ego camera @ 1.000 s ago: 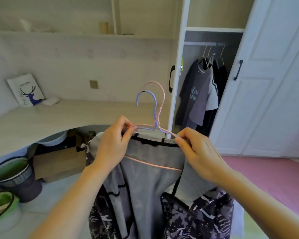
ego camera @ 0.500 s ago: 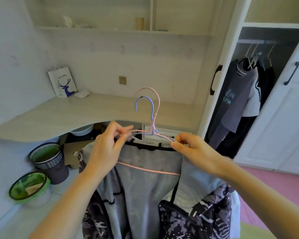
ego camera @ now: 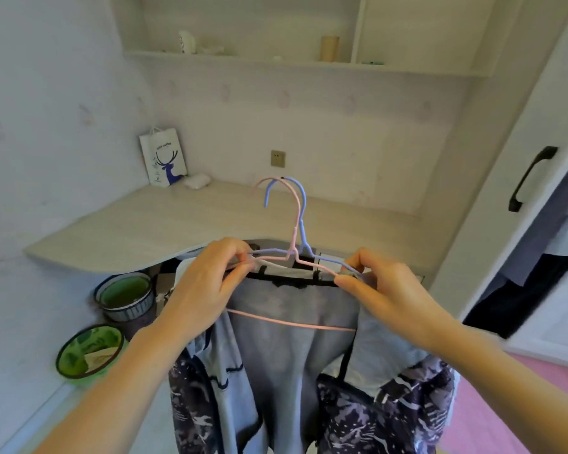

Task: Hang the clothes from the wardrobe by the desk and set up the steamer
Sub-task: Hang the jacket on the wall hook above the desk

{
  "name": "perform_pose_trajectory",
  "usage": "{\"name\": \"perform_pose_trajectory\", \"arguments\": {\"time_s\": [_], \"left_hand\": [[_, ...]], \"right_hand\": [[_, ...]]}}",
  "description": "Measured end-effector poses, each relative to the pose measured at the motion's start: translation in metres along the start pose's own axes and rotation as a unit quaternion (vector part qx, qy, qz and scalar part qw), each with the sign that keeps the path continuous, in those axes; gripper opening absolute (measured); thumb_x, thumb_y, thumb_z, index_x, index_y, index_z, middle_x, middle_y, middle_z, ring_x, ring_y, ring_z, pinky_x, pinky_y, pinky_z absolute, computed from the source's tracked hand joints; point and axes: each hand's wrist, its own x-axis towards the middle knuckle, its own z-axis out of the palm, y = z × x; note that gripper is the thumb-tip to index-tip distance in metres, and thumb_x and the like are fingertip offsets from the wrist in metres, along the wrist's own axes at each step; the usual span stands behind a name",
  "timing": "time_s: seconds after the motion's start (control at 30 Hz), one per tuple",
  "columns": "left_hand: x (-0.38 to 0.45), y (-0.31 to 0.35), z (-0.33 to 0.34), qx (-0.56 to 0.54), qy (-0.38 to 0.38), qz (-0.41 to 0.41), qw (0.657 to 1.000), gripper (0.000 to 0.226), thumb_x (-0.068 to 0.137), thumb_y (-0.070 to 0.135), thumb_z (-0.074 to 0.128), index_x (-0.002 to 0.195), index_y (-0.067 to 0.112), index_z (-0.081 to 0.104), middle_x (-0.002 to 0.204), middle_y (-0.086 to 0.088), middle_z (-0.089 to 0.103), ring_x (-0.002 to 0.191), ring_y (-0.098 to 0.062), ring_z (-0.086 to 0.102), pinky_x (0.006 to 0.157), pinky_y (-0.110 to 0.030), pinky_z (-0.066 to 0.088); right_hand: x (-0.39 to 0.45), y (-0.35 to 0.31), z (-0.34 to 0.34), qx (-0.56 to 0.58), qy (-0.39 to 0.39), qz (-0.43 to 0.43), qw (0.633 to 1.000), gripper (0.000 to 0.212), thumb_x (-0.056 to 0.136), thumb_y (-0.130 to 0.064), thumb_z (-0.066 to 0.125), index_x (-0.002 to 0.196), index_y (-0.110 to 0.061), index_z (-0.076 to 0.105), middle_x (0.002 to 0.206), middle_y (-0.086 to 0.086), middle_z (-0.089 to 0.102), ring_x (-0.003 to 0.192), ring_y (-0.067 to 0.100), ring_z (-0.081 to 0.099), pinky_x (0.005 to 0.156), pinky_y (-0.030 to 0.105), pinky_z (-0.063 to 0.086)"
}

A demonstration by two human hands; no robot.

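Both hands grip the hanger shoulders: left hand [ego camera: 207,286] pinches the left end, right hand [ego camera: 387,290] pinches the right end. Two wire hangers, pink hanger [ego camera: 294,235] and blue hanger [ego camera: 304,204], are stacked together, their long axis running left to right between the hands, hooks upright. Grey clothes [ego camera: 292,339] hang below, just in front of the person, equally near both hands. Beyond the hooks lies the desk [ego camera: 151,227]. At its far corner stands a paper bag [ego camera: 163,158] with a deer print; its small lettering is not clearly legible.
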Motion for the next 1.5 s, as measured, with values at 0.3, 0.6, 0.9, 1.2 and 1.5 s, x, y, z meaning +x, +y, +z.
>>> {"name": "perform_pose_trajectory", "arguments": {"time_s": [0.3,0.6,0.9,1.2,1.5], "left_hand": [[0.022,-0.061,-0.035,-0.089,0.040,-0.050,0.994,0.011,0.084,0.013,0.070,0.091,0.021,0.069,0.089,0.010,0.067,0.088,-0.004,0.063,0.077,-0.012,0.046],[0.069,-0.117,-0.045,-0.041,0.138,-0.062,0.988,0.008,0.081,0.006,0.073,0.083,0.012,0.069,0.084,0.001,0.067,0.084,-0.015,0.062,0.077,-0.026,0.049],[0.140,-0.185,-0.055,-0.010,0.181,-0.090,0.979,0.011,0.081,0.007,0.073,0.081,0.017,0.069,0.085,0.009,0.065,0.084,-0.016,0.064,0.081,-0.038,0.052],[0.181,-0.257,-0.072,0.046,0.166,-0.107,0.979,0.013,0.079,0.028,0.074,0.091,0.022,0.071,0.091,0.014,0.067,0.087,-0.004,0.063,0.076,-0.018,0.046],[0.190,-0.346,-0.110,0.173,0.093,-0.164,0.967,0.039,0.085,0.052,0.054,0.110,0.025,0.064,0.104,0.013,0.065,0.095,-0.004,0.057,0.084,-0.022,0.043]], "right_hand": [[0.068,-0.006,0.056,-0.085,0.047,-0.068,0.993,0.009,0.092,-0.033,0.059,0.088,-0.027,0.054,0.060,-0.015,0.047,0.057,0.007,0.047,0.052,0.025,0.036],[0.158,0.005,0.094,-0.151,0.074,-0.107,0.980,0.023,0.094,-0.037,0.051,0.095,-0.015,0.055,0.081,-0.008,0.051,0.067,0.024,0.054,0.057,0.037,0.043],[0.283,0.032,0.130,-0.143,0.041,-0.125,0.981,0.023,0.098,-0.035,0.045,0.100,-0.015,0.054,0.098,0.004,0.063,0.078,0.037,0.060,0.066,0.039,0.045],[0.385,0.065,0.170,-0.133,0.067,-0.229,0.962,0.033,0.096,-0.046,0.032,0.091,-0.019,0.050,0.071,0.003,0.065,0.056,0.032,0.060,0.048,0.033,0.045],[0.468,0.080,0.210,-0.107,0.071,-0.226,0.966,0.035,0.094,-0.045,0.035,0.091,-0.016,0.055,0.066,-0.001,0.062,0.056,0.028,0.060,0.050,0.029,0.039]]}}
